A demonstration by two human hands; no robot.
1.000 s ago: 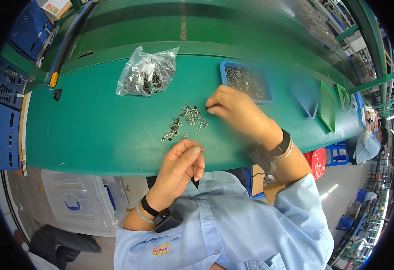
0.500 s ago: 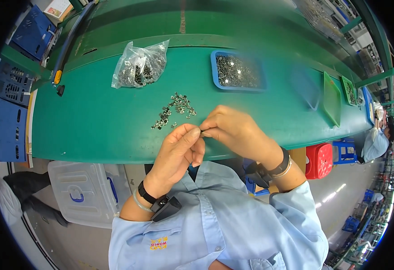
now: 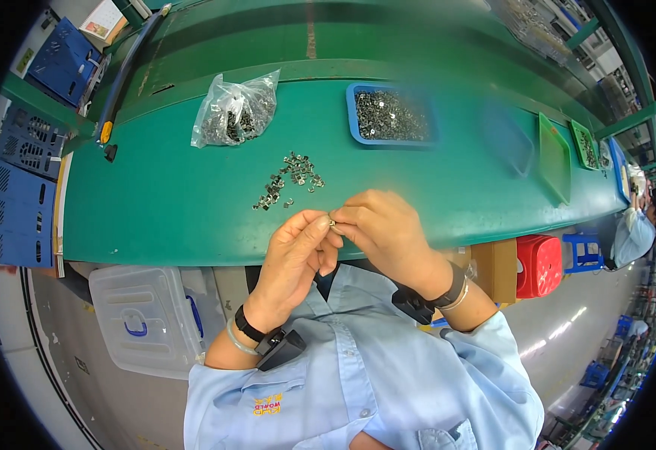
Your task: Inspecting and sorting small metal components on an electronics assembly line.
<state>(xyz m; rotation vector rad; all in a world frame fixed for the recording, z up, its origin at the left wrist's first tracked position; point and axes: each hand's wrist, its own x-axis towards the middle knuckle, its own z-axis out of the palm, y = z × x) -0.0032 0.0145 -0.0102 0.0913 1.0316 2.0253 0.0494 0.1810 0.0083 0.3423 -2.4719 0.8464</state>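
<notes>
A small metal piece (image 3: 332, 223) glints between the fingertips of both hands, held over the table (image 3: 170, 210) close to its near edge, as I watch from my distant station. The left hand (image 3: 290, 256) pinches it between thumb and forefinger, its other fingers loosely curled; the right hand (image 3: 384, 229) meets it with thumb and fingertips drawn together. Whether they share one part or two, I cannot tell.

I judge a slip the chief danger: so tiny a part, on so narrow a pinch, could spring loose under uneven pressure and, this near the edge, drop to lap or floor. Fingertips hide much of it, so a crooked hold could escape me.

Just beyond lies a loose pile of metal pieces (image 3: 296, 171), one stray apart; a careless wrist might scatter them. Farther out stand a clear plastic bag (image 3: 238, 112) of parts and a filled blue tray (image 3: 351, 112), which a long reach could knock. A green tray (image 3: 554, 161) lies off to the right.
</notes>
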